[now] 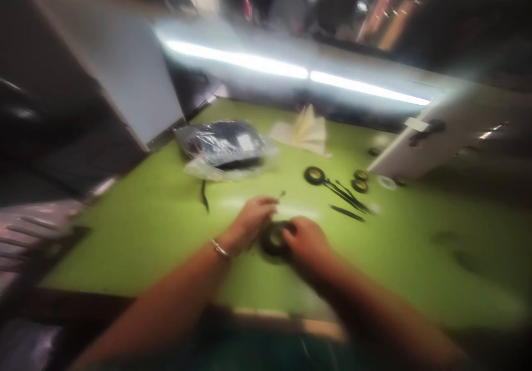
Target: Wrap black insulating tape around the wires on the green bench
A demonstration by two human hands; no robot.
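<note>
The black tape roll [268,243] is at the near middle of the desk [145,221], the right hand [310,243] having its grip closed on it. The left hand [255,216] is beside; its grip I cannot tell. Work seems midway, with black strips [347,213] lying loose at right.

I can't read any text, label, brand, number or sign through my head view. The black tape roll [270,247] is too blurred to show me any print, and I can make out no lettering on the pale folded paper [310,130] or the white tag [416,124] on the right-hand panel [436,152].
</note>
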